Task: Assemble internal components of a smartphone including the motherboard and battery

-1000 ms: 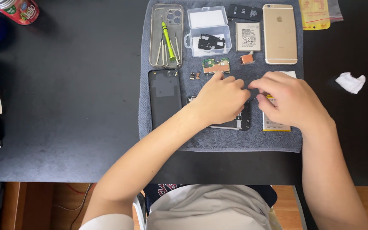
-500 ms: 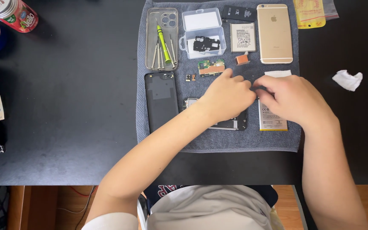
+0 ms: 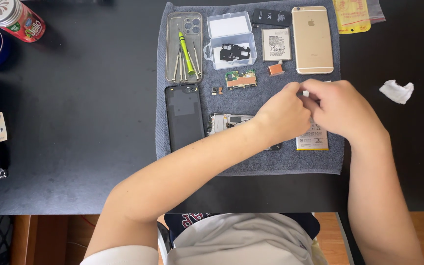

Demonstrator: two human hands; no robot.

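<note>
Black bench [image 3: 74,122] under us, with a grey towel [image 3: 251,157] spread on it and wood floor [image 3: 330,230] below. We count one gold phone [image 3: 312,39], two loose batteries, one clear box [image 3: 231,39], one green screwdriver [image 3: 187,51]. Our left hand [image 3: 280,115] and right hand [image 3: 342,108] meet over the opened phone [image 3: 226,122], fingers pinched together; what they hold we cannot tell.

On a towel [image 3: 251,164] mid-table [image 3: 74,122]: case [image 3: 184,46] at far-left corner, phone [image 3: 312,39] at far-right corner, box [image 3: 231,40] between them.
</note>
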